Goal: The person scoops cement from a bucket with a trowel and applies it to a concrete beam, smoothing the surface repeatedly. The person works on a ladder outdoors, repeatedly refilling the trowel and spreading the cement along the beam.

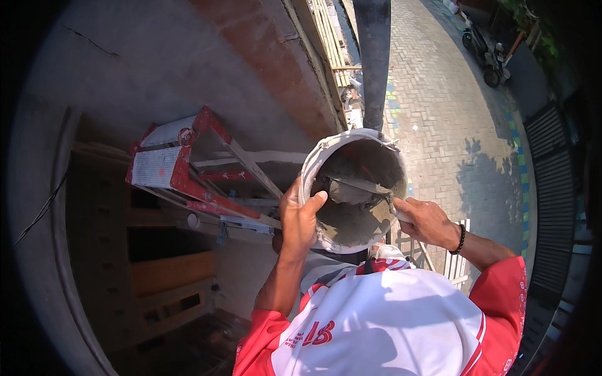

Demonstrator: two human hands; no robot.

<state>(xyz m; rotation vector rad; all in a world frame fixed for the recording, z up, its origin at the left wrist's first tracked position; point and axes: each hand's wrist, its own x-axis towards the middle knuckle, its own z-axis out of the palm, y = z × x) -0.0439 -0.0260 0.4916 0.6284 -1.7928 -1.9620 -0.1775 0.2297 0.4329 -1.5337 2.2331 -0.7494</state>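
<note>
Just right of the frame's centre, I see a mortar-coated bucket (pixel 351 135).
The left hand (pixel 300 216) clasps its left side, thumb over the rim, other fingers mostly hidden; the right hand (pixel 433 224) wraps its fingers round a trowel (pixel 370 187), blade inside. Leftward shows a red-and-white stepladder (pixel 166 166); paving (pixel 433 94) spans the upper right.

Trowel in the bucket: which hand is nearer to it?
Right. The right hand grips the trowel by its handle, at the right side of the bucket. The left hand holds the bucket's left side, thumb over the rim, off the trowel.
</note>
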